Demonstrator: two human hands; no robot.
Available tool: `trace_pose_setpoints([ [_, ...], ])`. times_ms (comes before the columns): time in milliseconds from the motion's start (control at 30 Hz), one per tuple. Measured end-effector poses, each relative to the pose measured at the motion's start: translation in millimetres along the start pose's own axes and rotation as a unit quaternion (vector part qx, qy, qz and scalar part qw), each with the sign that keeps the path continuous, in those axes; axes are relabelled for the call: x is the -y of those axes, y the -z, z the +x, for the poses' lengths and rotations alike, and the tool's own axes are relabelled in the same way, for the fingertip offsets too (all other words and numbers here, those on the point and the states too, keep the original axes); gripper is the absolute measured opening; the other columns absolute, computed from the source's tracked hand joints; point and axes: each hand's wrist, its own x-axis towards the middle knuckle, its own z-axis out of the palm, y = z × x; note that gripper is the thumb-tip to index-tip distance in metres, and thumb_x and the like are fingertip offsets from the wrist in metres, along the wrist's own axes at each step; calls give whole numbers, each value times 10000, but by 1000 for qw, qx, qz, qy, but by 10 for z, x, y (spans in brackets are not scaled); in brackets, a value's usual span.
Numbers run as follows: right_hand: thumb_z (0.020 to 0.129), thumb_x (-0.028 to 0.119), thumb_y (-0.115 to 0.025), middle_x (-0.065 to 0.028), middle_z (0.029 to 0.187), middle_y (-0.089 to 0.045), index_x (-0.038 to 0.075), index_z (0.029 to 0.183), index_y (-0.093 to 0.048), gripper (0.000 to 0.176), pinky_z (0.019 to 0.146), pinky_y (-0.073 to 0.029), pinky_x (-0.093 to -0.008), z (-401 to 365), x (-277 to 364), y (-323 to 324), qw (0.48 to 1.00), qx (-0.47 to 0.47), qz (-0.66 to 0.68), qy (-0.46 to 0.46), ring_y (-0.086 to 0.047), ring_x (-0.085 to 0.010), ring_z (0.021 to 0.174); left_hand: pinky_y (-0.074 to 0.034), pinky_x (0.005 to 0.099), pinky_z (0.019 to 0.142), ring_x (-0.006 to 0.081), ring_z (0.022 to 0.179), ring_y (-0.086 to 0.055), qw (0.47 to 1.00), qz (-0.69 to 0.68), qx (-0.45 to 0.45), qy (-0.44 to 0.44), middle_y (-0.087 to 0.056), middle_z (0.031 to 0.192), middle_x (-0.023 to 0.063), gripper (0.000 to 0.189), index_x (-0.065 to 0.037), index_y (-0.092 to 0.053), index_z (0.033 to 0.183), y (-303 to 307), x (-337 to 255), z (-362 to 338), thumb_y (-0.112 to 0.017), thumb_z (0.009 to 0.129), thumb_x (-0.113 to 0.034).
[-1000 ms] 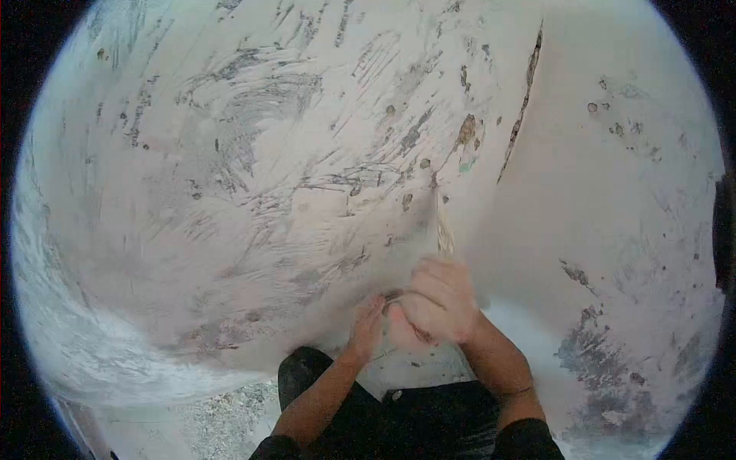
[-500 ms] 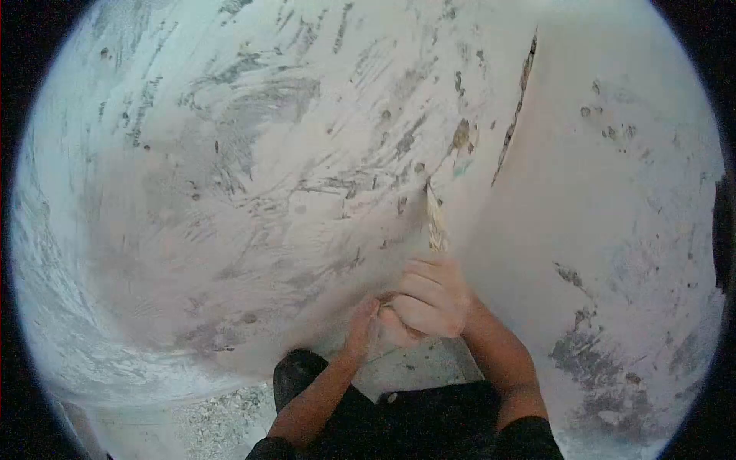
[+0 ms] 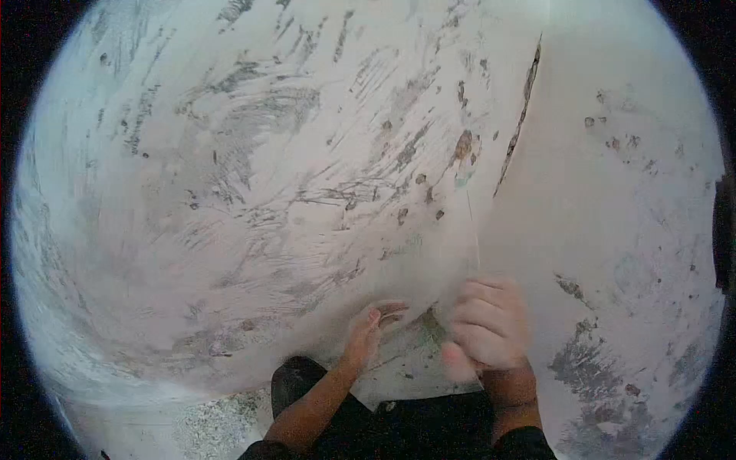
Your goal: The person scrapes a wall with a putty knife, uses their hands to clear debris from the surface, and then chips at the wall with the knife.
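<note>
Against the scuffed wall point(image 3: 253, 192), left hand point(image 3: 368, 331) open, right hand point(image 3: 487, 331) a blurred fist, farther right than earlier.

Our right hand point(image 3: 489, 331) is smeared by motion blur, so we cannot tell whether its grip closes on anything. Only a thin pale sliver point(image 3: 474, 230) shows above the knuckles, too slim to name. Our left hand point(image 3: 369, 326) shows its back, and its palm side is hidden against the scraped wall point(image 3: 253, 192). The bottom edge cuts off both forearms and the dark shape point(image 3: 295, 383) below the left wrist. A dark object point(image 3: 721, 230) at the right rim is mostly out of frame.
</note>
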Motion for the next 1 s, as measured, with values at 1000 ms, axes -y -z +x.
trace_pose_setpoints([
  [1000,889,224,-366,60,438,-224,185,563,-232,355,348,-147,-274,43,-718,903,758,-449,435,-188,-144,-86,369,-321,476,997,369,1164,-470,998,-42,-32,18,-528,1218,178,466,3,-510,1176,44,100,20,-426,912,-372],
])
